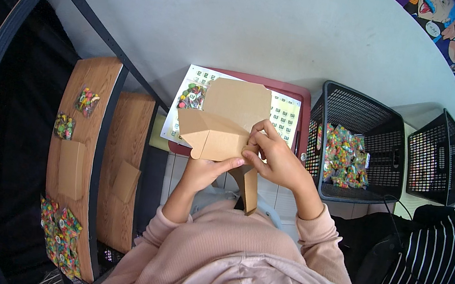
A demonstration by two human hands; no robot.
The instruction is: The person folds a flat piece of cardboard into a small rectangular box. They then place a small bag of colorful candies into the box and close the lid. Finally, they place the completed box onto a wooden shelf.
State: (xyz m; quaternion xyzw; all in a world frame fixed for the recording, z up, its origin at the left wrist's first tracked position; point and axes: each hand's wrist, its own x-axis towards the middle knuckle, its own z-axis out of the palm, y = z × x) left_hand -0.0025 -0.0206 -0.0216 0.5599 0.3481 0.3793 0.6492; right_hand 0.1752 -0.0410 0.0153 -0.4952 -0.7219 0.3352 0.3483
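Note:
A partly folded brown cardboard box (pixel 238 98) is held over the tabletop in front of me, with its flaps standing out at angles. My left hand (pixel 207 174) supports it from the near side, thumb along the lower edge and the other fingers hidden beneath. At the box's right end, my right hand (pixel 273 155) pinches the cardboard near a corner with thumb and fingertips. One long flap hangs down between my hands toward my lap. Left of the box, a clear bag of colourful candy (pixel 192 96) lies on white sheets of printed stickers (pixel 285 115).
The sheets rest on a dark red tray (pixel 305 98). To the right stands a black plastic crate (pixel 365 100) with many candy bags, beside another black crate (pixel 432 154). Wooden shelves (pixel 78 160) at left carry candy bags and flat cardboard. Striped cloth (pixel 434 255) lies lower right.

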